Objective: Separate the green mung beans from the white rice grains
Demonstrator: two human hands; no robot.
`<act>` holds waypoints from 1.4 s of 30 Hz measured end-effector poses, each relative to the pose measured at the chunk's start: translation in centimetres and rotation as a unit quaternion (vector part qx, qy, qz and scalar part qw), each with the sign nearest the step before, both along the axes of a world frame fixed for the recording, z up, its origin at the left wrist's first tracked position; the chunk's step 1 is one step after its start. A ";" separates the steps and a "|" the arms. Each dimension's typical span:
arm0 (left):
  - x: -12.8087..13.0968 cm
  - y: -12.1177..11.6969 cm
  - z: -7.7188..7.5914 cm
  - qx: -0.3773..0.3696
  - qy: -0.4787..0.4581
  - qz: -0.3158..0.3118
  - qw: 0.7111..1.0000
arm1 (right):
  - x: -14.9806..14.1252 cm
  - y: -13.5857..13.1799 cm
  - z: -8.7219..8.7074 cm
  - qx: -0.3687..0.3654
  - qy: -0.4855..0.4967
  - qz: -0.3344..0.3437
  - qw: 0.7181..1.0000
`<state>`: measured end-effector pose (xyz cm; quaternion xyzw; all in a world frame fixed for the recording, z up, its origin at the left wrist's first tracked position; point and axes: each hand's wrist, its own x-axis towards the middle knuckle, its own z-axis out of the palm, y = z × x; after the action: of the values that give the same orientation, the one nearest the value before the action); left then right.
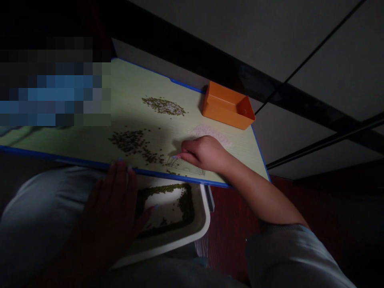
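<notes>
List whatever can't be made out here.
All in the head view:
Right hand: its curled fingers hide whether anything is pinched.
White tub: left part hidden behind the left hand.
Orange box: part of its floor hidden by the near wall.
Pale pile: partly covered by the right hand; pieces too small to identify.
Table: far left masked by pixel blocks.

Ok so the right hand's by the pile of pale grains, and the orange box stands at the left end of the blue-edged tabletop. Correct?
One fix: the orange box stands at the right end of the blue-edged tabletop, per the head view. The right hand is by the pile of pale grains.
</notes>
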<state>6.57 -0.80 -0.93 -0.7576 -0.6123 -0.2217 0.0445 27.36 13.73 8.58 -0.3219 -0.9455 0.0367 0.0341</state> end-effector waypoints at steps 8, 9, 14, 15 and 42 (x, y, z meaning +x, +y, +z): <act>0.0 -0.1 0.1 -0.009 0.011 -0.001 1.000 | 0.3 0.0 0.0 -0.003 0.005 0.010 1.000; -0.1 -0.1 0.1 -0.010 0.012 -0.002 1.000 | 0.3 0.0 0.1 -0.006 0.004 0.013 1.000; -0.1 0.0 0.0 0.007 0.006 -0.001 1.000 | 0.0 -0.1 0.1 -0.015 0.003 0.014 1.000; -0.1 0.0 0.0 0.007 0.005 -0.001 1.000 | 0.0 -0.1 0.0 -0.014 0.004 0.011 1.000; -0.1 0.0 -0.1 -0.003 0.007 0.005 1.000 | 1.8 0.8 0.8 -0.083 0.077 -0.018 0.993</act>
<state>6.48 -0.80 -1.00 -0.7559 -0.6166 -0.2145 0.0478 29.20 14.56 9.40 -0.3369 -0.9277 0.1392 0.0806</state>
